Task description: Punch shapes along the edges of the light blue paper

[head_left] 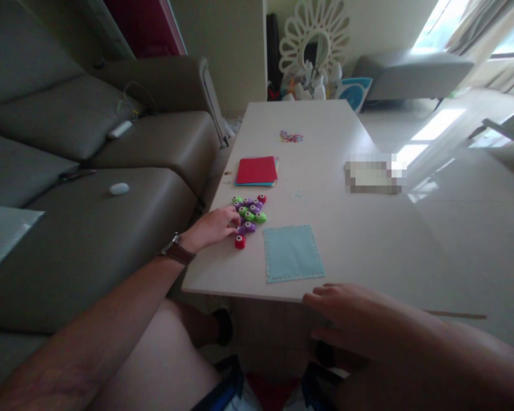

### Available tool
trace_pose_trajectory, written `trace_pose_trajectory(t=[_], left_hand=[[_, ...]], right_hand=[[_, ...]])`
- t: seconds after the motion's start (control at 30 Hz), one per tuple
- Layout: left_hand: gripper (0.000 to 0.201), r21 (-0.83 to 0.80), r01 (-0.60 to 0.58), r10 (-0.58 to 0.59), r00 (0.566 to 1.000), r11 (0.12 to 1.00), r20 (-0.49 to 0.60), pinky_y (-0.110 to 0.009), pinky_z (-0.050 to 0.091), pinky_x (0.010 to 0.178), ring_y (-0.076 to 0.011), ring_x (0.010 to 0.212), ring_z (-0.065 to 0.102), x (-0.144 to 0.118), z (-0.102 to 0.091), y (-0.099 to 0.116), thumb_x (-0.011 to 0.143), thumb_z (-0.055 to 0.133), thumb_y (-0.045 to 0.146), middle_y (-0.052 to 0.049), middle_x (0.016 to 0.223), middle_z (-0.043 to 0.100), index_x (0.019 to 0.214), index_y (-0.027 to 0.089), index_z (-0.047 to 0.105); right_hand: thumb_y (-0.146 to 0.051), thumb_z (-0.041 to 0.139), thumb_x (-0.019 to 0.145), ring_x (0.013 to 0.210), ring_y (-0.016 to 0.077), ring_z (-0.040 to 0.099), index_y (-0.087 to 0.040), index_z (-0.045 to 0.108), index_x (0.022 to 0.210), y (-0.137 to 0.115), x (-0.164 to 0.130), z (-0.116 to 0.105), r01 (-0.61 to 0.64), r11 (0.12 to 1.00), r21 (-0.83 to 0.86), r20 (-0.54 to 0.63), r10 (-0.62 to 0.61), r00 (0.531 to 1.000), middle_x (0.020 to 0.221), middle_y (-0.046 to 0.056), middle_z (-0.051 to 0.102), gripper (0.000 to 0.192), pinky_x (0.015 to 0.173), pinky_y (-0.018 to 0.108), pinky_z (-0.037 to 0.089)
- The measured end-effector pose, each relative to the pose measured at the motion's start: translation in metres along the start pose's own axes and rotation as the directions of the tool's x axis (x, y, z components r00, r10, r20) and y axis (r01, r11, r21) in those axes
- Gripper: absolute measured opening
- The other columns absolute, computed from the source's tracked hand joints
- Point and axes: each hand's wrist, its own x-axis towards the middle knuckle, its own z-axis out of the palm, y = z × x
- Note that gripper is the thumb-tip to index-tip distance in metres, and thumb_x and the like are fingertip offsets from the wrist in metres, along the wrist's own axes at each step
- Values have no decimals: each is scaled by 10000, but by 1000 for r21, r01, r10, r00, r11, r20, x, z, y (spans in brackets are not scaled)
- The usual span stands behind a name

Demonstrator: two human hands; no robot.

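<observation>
Scene: a person is sitting at a pale table (368,251), looking down at both bare hands; a grey sofa (68,171) is running along the 9 o'clock side.

Left hand: the left hand (212,228), with a brown-strapped watch (175,249) on its wrist, is resting on the table's left edge. Its fingers (231,220) are curling loosely, fairly narrow, and are touching the near-left side of the cluster of small craft punches (249,216). Whether they are actually pinching one cannot be told.

Punches: the small green, purple and red pieces are lying bunched together on the table, at about 2 o'clock from the left hand. The cluster's long axis is running from 7 o'clock to 1 o'clock, from a single red punch (240,242) nearest the person to another red one farthest away.

Right hand: the right hand (355,319) is hovering at the near table edge, palm down, fingers relaxed and slightly spread, holding nothing. The punches are lying at about 10 o'clock from it and well apart, so the left hand is much the nearer.

Light blue sheet: a light blue paper square (292,252) with a dotted border is lying flat just beside the cluster at its 4 o'clock, between the two hands.

Farther off: a stack of coloured paper (257,170), red on top, is sitting at 12 o'clock from the punches; beyond it lies a small pile of colourful bits (291,136). A blurred-out patch is sitting toward 2 o'clock.
</observation>
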Motion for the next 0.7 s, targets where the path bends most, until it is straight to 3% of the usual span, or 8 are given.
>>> trace_pose_trajectory(t=[0.13, 0.27, 0.37, 0.47, 0.6, 0.7], left_hand=[[53, -12, 4, -3, 1000, 1000, 30, -302, 493, 835, -207, 888, 648, 3, -10, -1, 842, 670, 192, -63, 985, 695, 883, 175, 698], [93, -115, 56, -53, 998, 992, 30, -284, 480, 741, -186, 772, 657, 5, -19, 6, 867, 630, 199, -42, 881, 719, 920, 165, 699], [109, -155, 34, -40, 999, 987, -36, -288, 487, 766, -194, 828, 675, 7, -18, 23, 881, 650, 228, -47, 929, 743, 953, 167, 705], [130, -274, -24, 0, 996, 961, -90, -295, 505, 769, -196, 847, 681, 8, -3, 48, 888, 710, 295, -46, 922, 751, 928, 173, 692], [187, -495, -67, 49, 998, 866, -49, -300, 521, 733, -194, 805, 701, 9, 28, 87, 898, 753, 344, -46, 868, 759, 903, 172, 680], [188, -544, -86, 89, 996, 835, -20, -290, 500, 691, -184, 766, 692, 8, 47, 107, 903, 767, 341, -39, 830, 749, 904, 166, 696]], right_hand=[[-337, 726, 880, 891, 298, 743, -196, 717, 1095, 4, -3, 0, -10, 1000, 15, -21, 10, 1000, 1025, 126, 774, 257, 715, 354, 537], [-357, 678, 931, 967, 297, 740, -216, 713, 1136, 10, -13, -16, -10, 998, 59, -2, 10, 1000, 1115, 118, 764, 251, 799, 381, 557], [-365, 621, 978, 970, 264, 724, -230, 702, 1157, 19, -18, -33, -29, 996, 89, -127, 40, 991, 1134, 100, 749, 238, 801, 363, 549], [-356, 581, 997, 897, 227, 700, -221, 688, 1119, 35, -17, -38, -66, 991, 115, -341, 102, 935, 1059, 88, 741, 211, 766, 343, 535], [-350, 642, 955, 878, 222, 702, -220, 659, 1142, 58, -4, -23, -36, 976, 217, -586, 159, 794, 1057, 88, 740, 229, 787, 359, 558], [-348, 706, 917, 879, 217, 716, -234, 650, 1192, 68, 7, -10, 33, 955, 296, -591, 156, 791, 1134, 84, 737, 303, 762, 356, 577]])
